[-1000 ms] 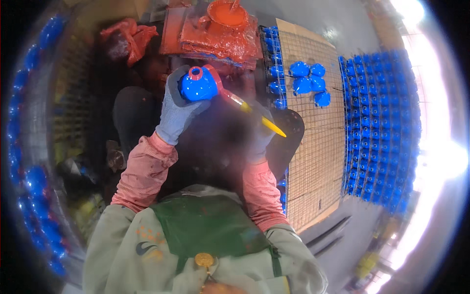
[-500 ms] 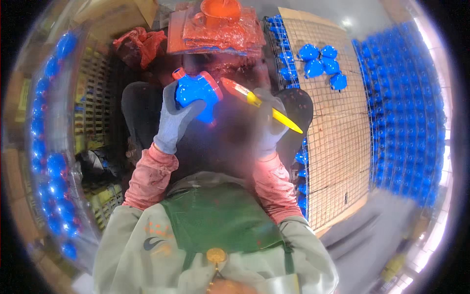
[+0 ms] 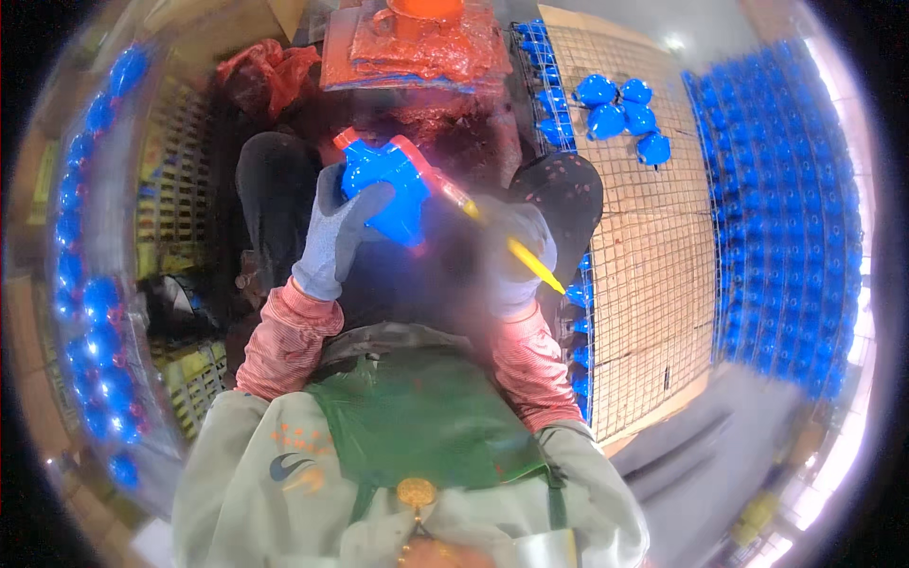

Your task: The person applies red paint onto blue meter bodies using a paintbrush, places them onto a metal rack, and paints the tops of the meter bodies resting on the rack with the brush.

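Observation:
My left hand (image 3: 333, 227), in a grey glove, is closed around a glossy blue fitting (image 3: 396, 194) with red-painted rims, probably a valve body. It is tilted, with a small red neck at upper left and a wider red rim at upper right. My right hand (image 3: 519, 251), also gloved and slightly blurred, grips a paintbrush (image 3: 537, 265) with a yellow handle. The brush's red tip lies against the wider rim, or very close to it. Both hands are above my lap, between my knees.
A red paint pot (image 3: 423, 9) stands on a paint-caked stack of boards (image 3: 417, 62) ahead. At right, several blue castings (image 3: 606, 120) rest on a wire rack (image 3: 653, 237) over cardboard. Rows of blue pieces (image 3: 786, 218) fill the far right; more (image 3: 102, 336) line the left.
The brush tip has come left and down onto or near the wider rim, and its handle has swung lower. The blue fitting has shifted only slightly in my left hand.

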A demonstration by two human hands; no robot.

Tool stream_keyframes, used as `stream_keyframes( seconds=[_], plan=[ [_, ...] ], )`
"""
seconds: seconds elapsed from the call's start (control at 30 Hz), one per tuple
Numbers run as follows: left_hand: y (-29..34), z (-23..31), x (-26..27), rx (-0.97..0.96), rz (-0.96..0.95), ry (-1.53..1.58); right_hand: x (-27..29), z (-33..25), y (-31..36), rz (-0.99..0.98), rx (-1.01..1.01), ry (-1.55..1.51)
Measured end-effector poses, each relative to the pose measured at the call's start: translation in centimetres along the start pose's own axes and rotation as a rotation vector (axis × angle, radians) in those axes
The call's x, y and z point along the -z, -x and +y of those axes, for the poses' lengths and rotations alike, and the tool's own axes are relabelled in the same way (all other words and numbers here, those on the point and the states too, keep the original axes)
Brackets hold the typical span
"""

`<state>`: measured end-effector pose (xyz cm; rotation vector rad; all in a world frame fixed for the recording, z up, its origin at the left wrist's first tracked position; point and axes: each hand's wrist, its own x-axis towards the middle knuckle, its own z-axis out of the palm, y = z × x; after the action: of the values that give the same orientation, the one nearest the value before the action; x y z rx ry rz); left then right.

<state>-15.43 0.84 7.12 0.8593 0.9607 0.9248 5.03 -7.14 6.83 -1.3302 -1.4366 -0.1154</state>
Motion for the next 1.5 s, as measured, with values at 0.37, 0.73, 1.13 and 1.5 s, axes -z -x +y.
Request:
stream_keyframes(
  seconds=[0.37,0.73,1.13,1.5],
  plan=[
    [-0.2,-0.5,1.0,-0.126,0.031,-0.110,0.5,0.1,0.0,0.022,-0.080,-0.057],
    [0.3,-0.3,0.7,-0.031,-0.004,-0.019,-0.3,-1.0,-1.8,-0.112,0.129,0.114],
    [-0.8,-0.5,1.3,0.271,-0.205,0.496,0.1,1.5,1.0,-0.132,0.023,0.037],
    [-1.2,1.2,1.3,0.221,-0.240,0.735,-0.8,2.2,0.7,-0.027,-0.091,-0.202]
  ],
)
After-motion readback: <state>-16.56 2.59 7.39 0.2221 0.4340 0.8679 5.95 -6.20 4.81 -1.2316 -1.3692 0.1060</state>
